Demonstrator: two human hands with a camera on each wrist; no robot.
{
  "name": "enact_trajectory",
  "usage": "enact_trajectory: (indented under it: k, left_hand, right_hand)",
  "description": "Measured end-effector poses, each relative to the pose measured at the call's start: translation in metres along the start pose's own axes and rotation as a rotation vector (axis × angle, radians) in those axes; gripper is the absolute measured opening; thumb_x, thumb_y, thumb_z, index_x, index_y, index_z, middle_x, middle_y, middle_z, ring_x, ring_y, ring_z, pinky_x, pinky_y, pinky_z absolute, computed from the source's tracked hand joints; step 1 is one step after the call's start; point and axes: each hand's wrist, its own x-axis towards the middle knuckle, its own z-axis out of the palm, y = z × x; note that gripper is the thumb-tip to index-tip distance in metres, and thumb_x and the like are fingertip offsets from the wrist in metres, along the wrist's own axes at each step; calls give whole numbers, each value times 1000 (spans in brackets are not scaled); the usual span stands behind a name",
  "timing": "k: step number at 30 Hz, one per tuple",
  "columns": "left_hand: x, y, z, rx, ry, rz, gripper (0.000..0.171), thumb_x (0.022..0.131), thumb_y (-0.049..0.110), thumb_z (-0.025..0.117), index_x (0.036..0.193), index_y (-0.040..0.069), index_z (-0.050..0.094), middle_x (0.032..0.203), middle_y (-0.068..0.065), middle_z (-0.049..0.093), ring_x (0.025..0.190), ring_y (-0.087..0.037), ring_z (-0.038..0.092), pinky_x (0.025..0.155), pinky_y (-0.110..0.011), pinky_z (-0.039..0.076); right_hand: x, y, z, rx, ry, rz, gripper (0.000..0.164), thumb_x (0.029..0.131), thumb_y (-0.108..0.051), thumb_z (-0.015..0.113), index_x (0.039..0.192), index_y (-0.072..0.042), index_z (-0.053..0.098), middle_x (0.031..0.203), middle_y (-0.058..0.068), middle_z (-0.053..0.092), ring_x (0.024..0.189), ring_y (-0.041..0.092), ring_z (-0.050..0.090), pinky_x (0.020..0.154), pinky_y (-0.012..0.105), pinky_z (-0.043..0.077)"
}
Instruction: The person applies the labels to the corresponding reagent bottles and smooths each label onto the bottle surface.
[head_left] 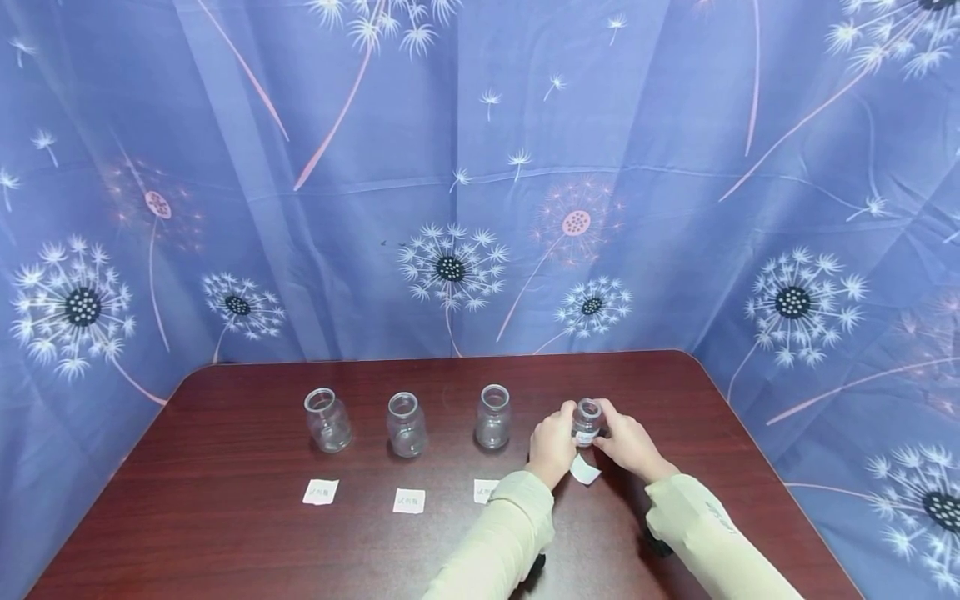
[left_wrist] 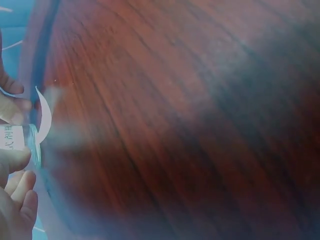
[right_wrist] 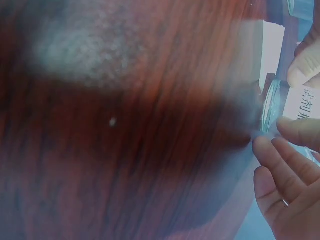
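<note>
An upright clear glass jar [head_left: 587, 410] with a round mouth is between my two hands at the right of the table. Its front carries a white label [right_wrist: 302, 102] with handwritten characters. My left hand [head_left: 552, 444] holds the jar's left side, the thumb at the label's edge. From the other side my right hand [head_left: 632, 447] grips it, thumb on the label and fingers around the side. A loose white paper slip [head_left: 585, 469] lies just in front of the jar, curling up in the left wrist view.
Three similar glass jars, the left [head_left: 327, 421], middle [head_left: 407, 425] and right [head_left: 492, 417], stand in a row on the dark wood table [head_left: 225, 533]. Before them lie white labels, left [head_left: 321, 492], middle [head_left: 409, 501] and right [head_left: 483, 490], the last partly behind my left sleeve. A blue dandelion curtain [head_left: 375, 308] hangs behind.
</note>
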Motion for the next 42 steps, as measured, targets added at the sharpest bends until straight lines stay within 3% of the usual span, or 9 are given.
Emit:
enact_trajectory:
  k: [6,13,24,31,35,40,42]
  left_hand:
    - [-1,-3,1,-1,29,24,48,67,13,72,109,20,50,85,2,66,73,-18,64,59,-27,47]
    - [-1,-7,2,-17,43,19,42,70,13,67,109,19,54,84,-1,68,71,-20,64,57,-29,47]
    - [2,-8,-7,-49,-101,31,48,77,27,64,122,20,48,90,-6,68,76,-21,64,60,-29,48]
    - [3,-11,-9,-50,-158,0,48,83,22,56,129,21,41,91,-8,68,76,-22,64,60,-30,48]
    - [5,-15,-15,-56,-163,-10,49,85,22,54,131,18,39,100,-7,66,82,-21,64,67,-30,49]
    - [10,-16,-32,-58,-178,65,48,86,25,52,131,13,40,124,-3,54,106,-19,56,86,-29,45]
    - [14,-16,-42,-65,-175,95,47,86,25,52,130,13,40,128,-3,51,111,-18,53,90,-28,43]
  right_hand:
    - [1,1,-2,0,22,-4,50,68,-1,65,114,-10,46,82,11,66,63,20,58,57,37,42]
    - [0,4,-4,116,-21,45,33,81,-2,55,113,-6,49,84,11,67,56,10,58,60,31,45]
    - [-2,2,-9,236,-91,125,34,81,-7,58,114,-5,50,96,17,64,63,12,59,56,24,44]
    - [-1,-1,-9,249,-96,134,33,81,-10,59,113,-5,50,97,17,64,65,13,61,56,24,45]
    - [0,1,-14,249,-60,89,35,80,-7,60,112,-2,50,94,17,65,72,17,62,58,24,46]
    - [2,6,-34,335,32,83,37,79,-6,61,114,1,49,97,22,63,81,21,62,62,23,47]
    - [3,3,-44,389,62,84,38,80,-8,61,114,1,48,100,24,61,80,16,62,61,23,48]
